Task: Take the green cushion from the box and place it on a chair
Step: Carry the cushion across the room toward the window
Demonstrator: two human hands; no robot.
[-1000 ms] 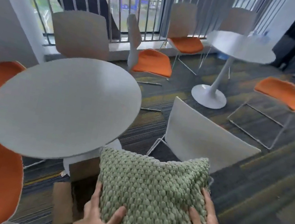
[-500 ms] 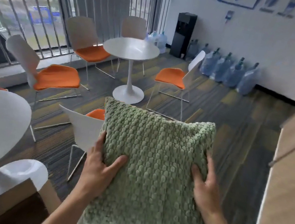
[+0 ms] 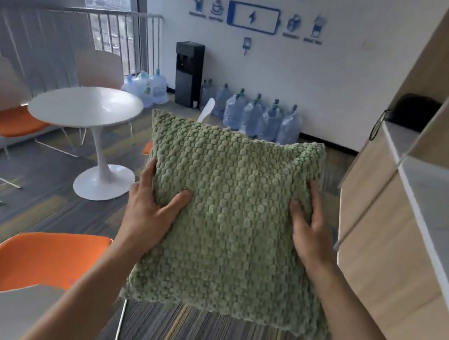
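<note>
I hold the green knobbly cushion (image 3: 226, 218) upright in front of me at chest height, above the carpet. My left hand (image 3: 150, 210) grips its left edge, thumb on the front face. Its right edge is gripped the same way by my right hand (image 3: 309, 232). An orange-seated chair (image 3: 33, 259) with a white back stands just below and left of the cushion, its seat bare. The box is out of view.
A round white pedestal table (image 3: 84, 106) stands at mid-left with orange chairs (image 3: 7, 119) around it. Wooden cabinets (image 3: 399, 260) fill the right side. A black water dispenser (image 3: 187, 73) and several water bottles (image 3: 257, 115) line the far wall.
I have turned right and lifted the cushion away from the box. The box and the near table have left the view; the far wall and cabinets have come in.
</note>
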